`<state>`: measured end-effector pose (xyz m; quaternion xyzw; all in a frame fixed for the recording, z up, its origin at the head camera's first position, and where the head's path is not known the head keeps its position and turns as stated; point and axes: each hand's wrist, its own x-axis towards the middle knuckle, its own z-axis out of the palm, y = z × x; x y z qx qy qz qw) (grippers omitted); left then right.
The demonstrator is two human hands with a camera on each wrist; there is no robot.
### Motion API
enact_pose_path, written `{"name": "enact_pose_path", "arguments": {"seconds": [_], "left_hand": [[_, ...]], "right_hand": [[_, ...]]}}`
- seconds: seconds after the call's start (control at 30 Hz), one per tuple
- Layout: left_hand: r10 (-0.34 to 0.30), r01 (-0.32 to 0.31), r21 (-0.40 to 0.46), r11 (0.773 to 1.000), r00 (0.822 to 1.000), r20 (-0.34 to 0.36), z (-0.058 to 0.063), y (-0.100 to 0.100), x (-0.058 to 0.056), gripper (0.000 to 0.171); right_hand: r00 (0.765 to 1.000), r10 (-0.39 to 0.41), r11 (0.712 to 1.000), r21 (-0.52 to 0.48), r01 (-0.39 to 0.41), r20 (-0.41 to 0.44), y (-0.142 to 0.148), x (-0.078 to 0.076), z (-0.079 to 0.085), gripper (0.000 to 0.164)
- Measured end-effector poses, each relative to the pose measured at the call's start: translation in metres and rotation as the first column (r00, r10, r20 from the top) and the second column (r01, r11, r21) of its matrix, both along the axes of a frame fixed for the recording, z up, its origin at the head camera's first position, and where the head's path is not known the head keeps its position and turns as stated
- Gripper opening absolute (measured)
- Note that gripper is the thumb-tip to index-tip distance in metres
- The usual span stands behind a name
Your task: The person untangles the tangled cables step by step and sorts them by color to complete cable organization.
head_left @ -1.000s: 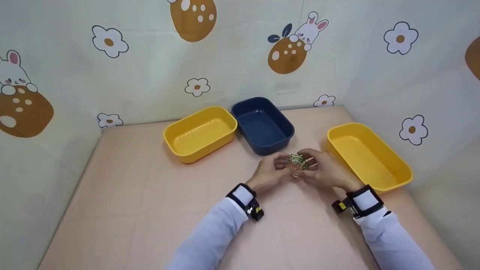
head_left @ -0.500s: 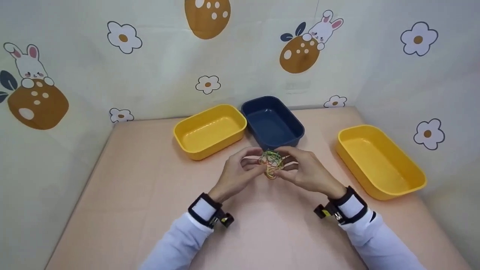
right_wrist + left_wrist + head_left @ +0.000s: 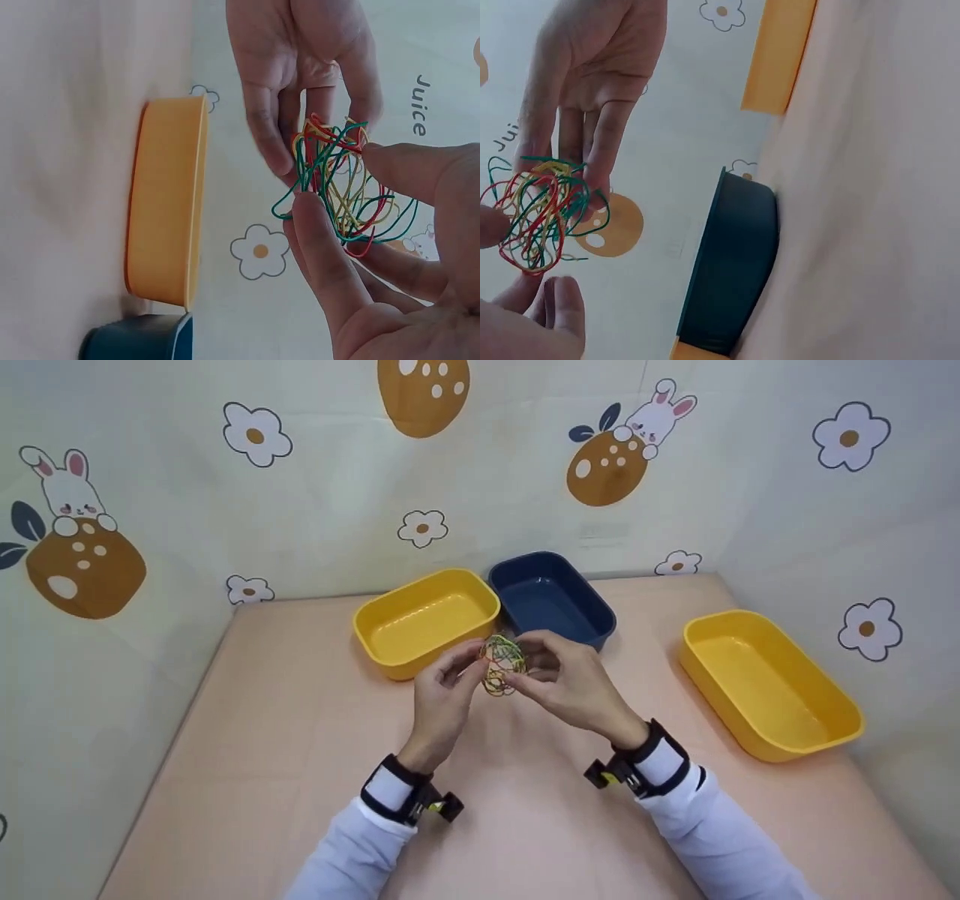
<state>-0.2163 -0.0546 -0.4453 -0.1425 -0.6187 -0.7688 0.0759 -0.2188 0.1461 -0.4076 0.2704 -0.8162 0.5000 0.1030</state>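
A loose tangle of thin red, green and yellow strands [image 3: 502, 666] is held up above the table, in front of the blue bin. My left hand [image 3: 441, 701] pinches its left side between thumb and fingers. On the other side, my right hand [image 3: 581, 686] grips the tangle with its thumb and fingers. The left wrist view shows strands [image 3: 544, 214] looping between both hands, some with free ends sticking out. From the right wrist, the strands [image 3: 341, 180] spread between the fingertips of both hands. Whether they are wires or cut bands is unclear.
A yellow bin [image 3: 367, 643] and a dark blue bin [image 3: 602, 616] stand side by side at the back. Another yellow bin [image 3: 697, 679] stands at the right. The pinkish table [image 3: 285, 735] meets patterned wall sheets [image 3: 315, 495] behind and at both sides.
Both hands have moved left with the tangle, and lifted it higher. It now hangs before the blue bin, farther from the right yellow bin. The head view has shifted slightly left.
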Motion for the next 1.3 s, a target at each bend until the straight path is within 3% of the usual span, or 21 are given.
{"name": "enact_pose_path", "arguments": {"seconds": [0.07, 0.17, 0.3, 0.43, 0.63, 0.77, 0.9, 1.1, 1.3], "left_hand": [[-0.053, 0.048, 0.095, 0.994, 0.997, 0.056, 0.001, 0.002, 0.002, 0.038], [-0.174, 0.136, 0.242, 0.961, 0.974, 0.147, 0.003, 0.006, 0.005, 0.045], [-0.248, 0.169, 0.311, 0.935, 0.939, 0.237, 0.001, 0.009, 0.006, 0.048], [-0.241, 0.151, 0.313, 0.938, 0.931, 0.274, -0.004, 0.01, 0.005, 0.048], [-0.221, 0.134, 0.286, 0.949, 0.928, 0.299, -0.008, 0.007, 0.001, 0.056], [-0.228, 0.142, 0.281, 0.949, 0.925, 0.305, -0.009, 0.003, 0.0, 0.06], [-0.24, 0.155, 0.286, 0.946, 0.925, 0.295, -0.01, -0.001, -0.003, 0.059], [-0.189, 0.138, 0.204, 0.969, 0.949, 0.253, -0.009, -0.01, -0.008, 0.057], [-0.168, 0.14, 0.147, 0.979, 0.965, 0.202, -0.007, -0.02, -0.013, 0.054]], "right_hand": [[1.0, -0.008, 1.0, -0.024, 0.008, 0.001, -0.005, 0.0, -0.001, 0.046], [1.0, 0.002, 0.999, -0.036, -0.003, -0.023, -0.01, 0.001, -0.003, 0.045], [0.996, 0.063, 0.997, -0.034, -0.066, -0.067, -0.015, 0.003, -0.005, 0.041], [0.99, 0.079, 0.997, -0.008, -0.081, -0.117, -0.016, 0.005, -0.006, 0.031], [0.976, 0.032, 0.996, 0.089, -0.013, -0.215, -0.014, 0.004, -0.007, 0.009], [0.974, 0.008, 0.993, 0.115, 0.018, -0.225, -0.013, 0.002, -0.009, 0.006], [0.983, -0.018, 0.995, 0.089, 0.035, -0.185, -0.011, 0.001, -0.011, 0.004], [0.997, -0.026, 0.999, 0.024, 0.028, -0.067, -0.011, 0.0, -0.01, 0.005], [0.997, 0.02, 0.989, -0.148, -0.009, 0.073, -0.011, -0.001, -0.008, 0.006]]}}
